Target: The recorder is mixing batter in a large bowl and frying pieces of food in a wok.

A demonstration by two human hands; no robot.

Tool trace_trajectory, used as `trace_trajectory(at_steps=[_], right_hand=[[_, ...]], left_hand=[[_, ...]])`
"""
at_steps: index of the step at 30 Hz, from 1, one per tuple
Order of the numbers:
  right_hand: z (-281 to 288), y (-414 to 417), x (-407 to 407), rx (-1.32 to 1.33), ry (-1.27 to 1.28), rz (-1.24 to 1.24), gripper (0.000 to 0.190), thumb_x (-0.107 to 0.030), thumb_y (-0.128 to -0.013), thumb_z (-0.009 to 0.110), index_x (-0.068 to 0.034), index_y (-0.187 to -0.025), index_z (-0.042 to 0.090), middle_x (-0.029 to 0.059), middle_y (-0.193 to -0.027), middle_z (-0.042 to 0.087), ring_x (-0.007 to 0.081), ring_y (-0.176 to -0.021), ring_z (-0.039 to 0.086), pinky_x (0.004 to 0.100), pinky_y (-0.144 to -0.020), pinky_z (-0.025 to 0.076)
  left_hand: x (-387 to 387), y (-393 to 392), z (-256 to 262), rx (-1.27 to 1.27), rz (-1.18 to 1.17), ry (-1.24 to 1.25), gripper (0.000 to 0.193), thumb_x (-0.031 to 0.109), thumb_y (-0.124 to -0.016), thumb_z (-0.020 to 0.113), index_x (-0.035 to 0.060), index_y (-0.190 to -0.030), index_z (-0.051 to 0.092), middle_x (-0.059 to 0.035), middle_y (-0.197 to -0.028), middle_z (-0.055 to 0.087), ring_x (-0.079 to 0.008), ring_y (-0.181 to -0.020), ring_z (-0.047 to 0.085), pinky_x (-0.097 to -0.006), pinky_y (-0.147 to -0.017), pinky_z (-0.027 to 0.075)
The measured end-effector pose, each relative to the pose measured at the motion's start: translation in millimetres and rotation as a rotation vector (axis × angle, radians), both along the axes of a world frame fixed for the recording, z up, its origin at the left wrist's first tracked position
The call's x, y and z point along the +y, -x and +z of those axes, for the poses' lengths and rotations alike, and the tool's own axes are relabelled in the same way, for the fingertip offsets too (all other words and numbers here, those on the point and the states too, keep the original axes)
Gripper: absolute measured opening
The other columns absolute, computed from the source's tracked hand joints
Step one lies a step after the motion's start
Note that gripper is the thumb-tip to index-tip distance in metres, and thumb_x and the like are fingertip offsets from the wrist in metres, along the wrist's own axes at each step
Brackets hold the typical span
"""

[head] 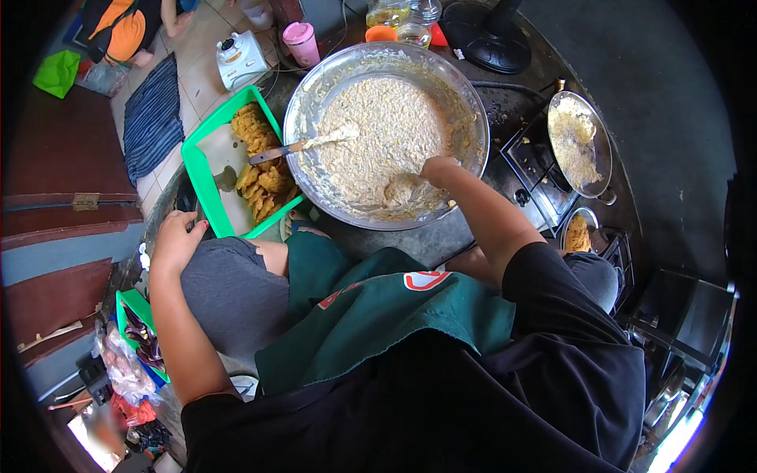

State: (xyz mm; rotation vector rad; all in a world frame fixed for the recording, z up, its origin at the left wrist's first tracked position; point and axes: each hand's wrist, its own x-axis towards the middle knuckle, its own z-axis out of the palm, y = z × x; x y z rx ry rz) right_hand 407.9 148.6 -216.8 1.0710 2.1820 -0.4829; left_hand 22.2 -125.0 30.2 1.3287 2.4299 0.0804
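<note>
A large metal basin (384,223) of thick, lumpy batter (384,124) stands before me. My right hand (440,171) is closed at the basin's near right side, on what looks like a batter-coated ladle (403,189). Its round bowl lies in the batter, and the handle is mostly hidden by my fingers. A spatula (271,155) with a brown handle rests across the basin's left rim, its blade in the batter. Over my left knee rests my left hand (177,239), fingers apart and holding nothing, close to a green tray (204,177) with fried fritters (263,171).
At right, a frying pan (576,145) of bubbling oil sits on a gas stove (538,198); a smaller pan (597,239) holds a fried piece. Behind the basin stand a pink tumbler (301,46), a white blender base (241,59) and oil containers (387,15). Another person (127,29) is at upper left.
</note>
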Motion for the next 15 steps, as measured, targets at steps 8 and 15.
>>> trace_trajectory(at_steps=[8, 15], right_hand=[[-21, 20, -2, 0.104, 0.638, -0.328, 0.041, 0.002, -0.076, 0.042, -0.012, -0.111, 0.059, 0.0087, -0.077, 0.065, 0.0128, -0.062, 0.058, 0.0283, -0.062, 0.048], [-22, 32, -24, 0.309, 0.939, -0.358, 0.043, 0.006, -0.074, 0.045, -0.008, -0.113, 0.056, 0.0028, -0.074, 0.061, 0.0090, -0.059, 0.053, 0.0227, -0.057, 0.044]], left_hand=[[2, 0, 0, 0.020, -0.009, 0.006, 0.035, 0.019, -0.074, 0.060, -0.0073, -0.098, 0.059, -0.0175, -0.091, 0.057, -0.0290, -0.084, 0.056, -0.0342, -0.077, 0.043], [1, -2, 2, 0.026, 0.004, 0.008, 0.035, 0.018, -0.074, 0.060, -0.0073, -0.097, 0.059, -0.0184, -0.091, 0.057, -0.0293, -0.085, 0.056, -0.0347, -0.077, 0.043]])
